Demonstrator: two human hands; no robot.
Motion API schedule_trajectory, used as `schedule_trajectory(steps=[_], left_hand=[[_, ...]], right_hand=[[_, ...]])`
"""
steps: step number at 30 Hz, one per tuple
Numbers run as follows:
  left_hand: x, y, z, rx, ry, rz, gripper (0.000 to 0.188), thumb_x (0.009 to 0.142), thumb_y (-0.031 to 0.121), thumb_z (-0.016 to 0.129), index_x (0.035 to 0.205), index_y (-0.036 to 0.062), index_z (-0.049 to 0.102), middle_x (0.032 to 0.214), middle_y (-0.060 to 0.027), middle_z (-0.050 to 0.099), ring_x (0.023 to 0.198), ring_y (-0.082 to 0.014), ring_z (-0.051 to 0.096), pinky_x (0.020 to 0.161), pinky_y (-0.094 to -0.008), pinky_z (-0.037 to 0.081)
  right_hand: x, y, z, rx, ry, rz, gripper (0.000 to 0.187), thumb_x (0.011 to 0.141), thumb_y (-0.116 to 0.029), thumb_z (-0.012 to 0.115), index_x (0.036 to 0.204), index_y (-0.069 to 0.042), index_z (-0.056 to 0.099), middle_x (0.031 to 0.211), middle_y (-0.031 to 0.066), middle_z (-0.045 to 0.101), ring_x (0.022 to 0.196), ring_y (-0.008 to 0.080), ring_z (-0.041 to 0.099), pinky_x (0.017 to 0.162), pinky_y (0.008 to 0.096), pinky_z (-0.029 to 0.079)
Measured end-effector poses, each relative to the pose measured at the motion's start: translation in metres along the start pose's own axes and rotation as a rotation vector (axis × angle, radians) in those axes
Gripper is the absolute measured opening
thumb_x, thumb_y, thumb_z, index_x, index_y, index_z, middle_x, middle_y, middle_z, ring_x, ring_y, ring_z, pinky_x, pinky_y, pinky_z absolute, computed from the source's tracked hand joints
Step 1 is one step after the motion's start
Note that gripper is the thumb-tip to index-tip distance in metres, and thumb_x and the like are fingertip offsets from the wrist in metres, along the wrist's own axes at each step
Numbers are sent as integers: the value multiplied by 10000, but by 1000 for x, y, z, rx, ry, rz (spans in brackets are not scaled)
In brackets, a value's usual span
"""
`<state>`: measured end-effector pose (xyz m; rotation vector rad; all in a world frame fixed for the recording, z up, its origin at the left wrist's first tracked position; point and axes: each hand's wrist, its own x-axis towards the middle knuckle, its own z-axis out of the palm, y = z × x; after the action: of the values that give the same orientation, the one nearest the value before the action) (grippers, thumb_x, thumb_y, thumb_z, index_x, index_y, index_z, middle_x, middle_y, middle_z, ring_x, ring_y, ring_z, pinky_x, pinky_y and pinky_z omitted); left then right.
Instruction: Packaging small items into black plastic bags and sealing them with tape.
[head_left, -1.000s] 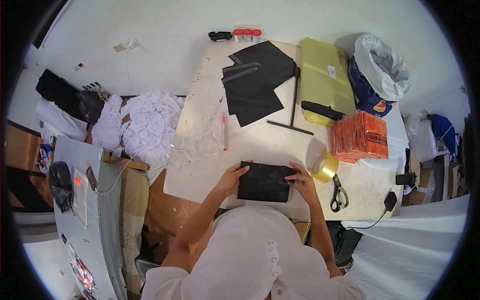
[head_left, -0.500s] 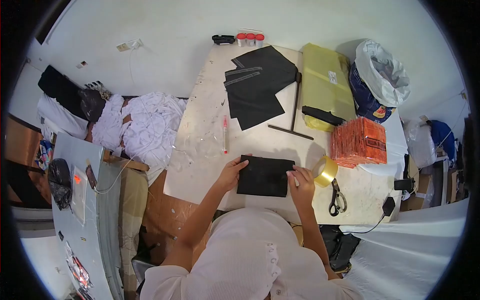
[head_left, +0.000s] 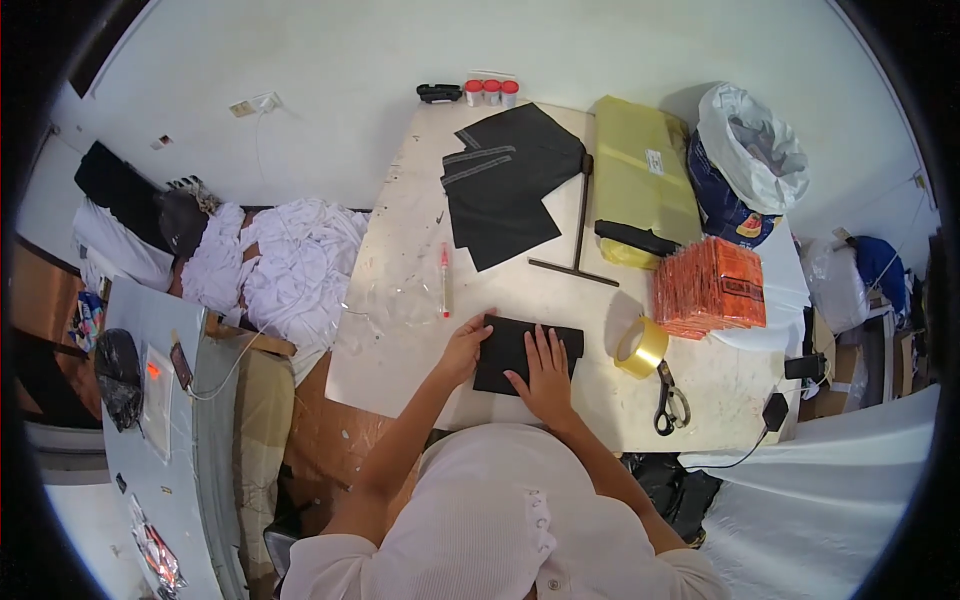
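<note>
A folded rectangle of black cloth (head_left: 507, 347) lies on the table near its front edge, in front of my body. My left hand (head_left: 464, 350) holds the cloth by its left edge, thumb and fingers closed at the upper corner. Across the right half of the cloth, my right hand (head_left: 545, 372) rests flat with its fingers stretched out, covering part of it. Farther back on the table, several dark cloth pieces (head_left: 505, 190) lie overlapped, some with pale printed strips.
Right of the cloth are yellow tape (head_left: 655, 343), scissors (head_left: 664, 400) and a stack of orange packets (head_left: 700, 290). Behind stand a yellow package (head_left: 640, 170), a T-shaped dark rod (head_left: 583, 225) and a white-and-blue sack (head_left: 745, 160). A red-capped pen (head_left: 445, 285) lies at left.
My right hand has left the cloth's right edge and moved left to lie flat on top of it. My left hand keeps its hold at the left edge.
</note>
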<state>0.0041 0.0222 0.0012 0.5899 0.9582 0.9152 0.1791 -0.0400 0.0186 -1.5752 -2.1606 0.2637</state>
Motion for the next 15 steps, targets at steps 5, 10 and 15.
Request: schedule_trajectory(steps=[5, 10, 15], left_hand=[[-5, -3, 14, 657, 391, 515, 434, 878, 19, 462, 1306, 19, 395, 1269, -156, 474, 1169, -258, 466, 970, -328, 376], [-27, -10, 41, 1201, 86, 788, 468, 878, 77, 480, 1328, 17, 364, 1353, -182, 384, 1280, -356, 322, 1068, -422, 246], [-33, -24, 46, 1451, -32, 661, 512, 938, 311, 381, 1367, 37, 324, 1433, -131, 293, 1345, -281, 229, 1093, -422, 169]], right_hand=[[0, -1, 1, -75, 11, 5, 640, 855, -437, 515, 1323, -20, 384, 1385, 172, 339, 1242, 374, 332, 1046, 487, 240], [1, -1, -2, -39, 15, -16, 574, 842, -345, 526, 1291, -2, 419, 1352, 187, 366, 1226, 375, 347, 1040, 493, 249], [-2, 4, 5, -78, 45, -28, 532, 804, -258, 532, 1253, 16, 450, 1316, 195, 388, 1212, 373, 351, 1039, 494, 251]])
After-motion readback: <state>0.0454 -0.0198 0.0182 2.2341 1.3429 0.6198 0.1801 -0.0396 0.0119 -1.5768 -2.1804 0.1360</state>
